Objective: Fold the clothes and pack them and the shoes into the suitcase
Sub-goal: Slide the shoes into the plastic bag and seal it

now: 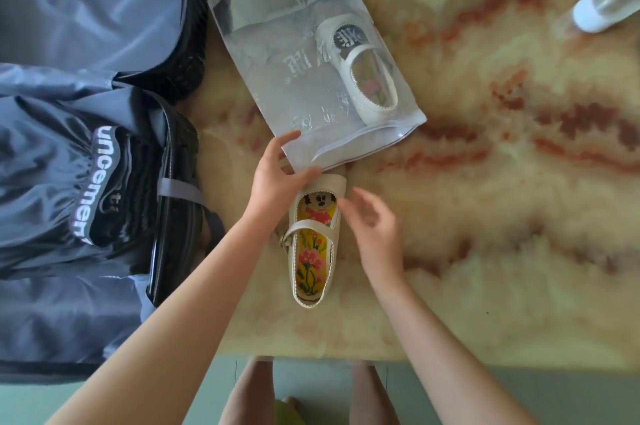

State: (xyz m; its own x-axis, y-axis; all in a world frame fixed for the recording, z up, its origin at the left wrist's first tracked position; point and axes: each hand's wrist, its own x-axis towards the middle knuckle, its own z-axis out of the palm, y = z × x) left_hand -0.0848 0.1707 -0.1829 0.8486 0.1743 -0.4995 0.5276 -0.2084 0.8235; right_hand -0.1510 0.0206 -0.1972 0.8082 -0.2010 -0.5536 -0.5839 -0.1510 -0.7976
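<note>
Two cream shoes are showing: the bagged shoe (363,75) is lying inside the frosted zip bag (277,44), dimmed by the plastic, and the loose shoe (313,244) is resting at the bag's near edge, its toe partly hidden by the left hand (277,175), which is pinching the bag's near corner. Just below the bag, the right hand (374,227) is hovering blurred, fingers loose and holding nothing. Left of the bag, the suitcase (69,147) is lying open, cut off by the frame

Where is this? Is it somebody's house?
Probably a home, at packing time: an open dark suitcase with grey lining, a cream-and-red marble-look tabletop, a cream strap shoe with embroidered insole and its mate inside a frosted plastic zip bag.
</note>
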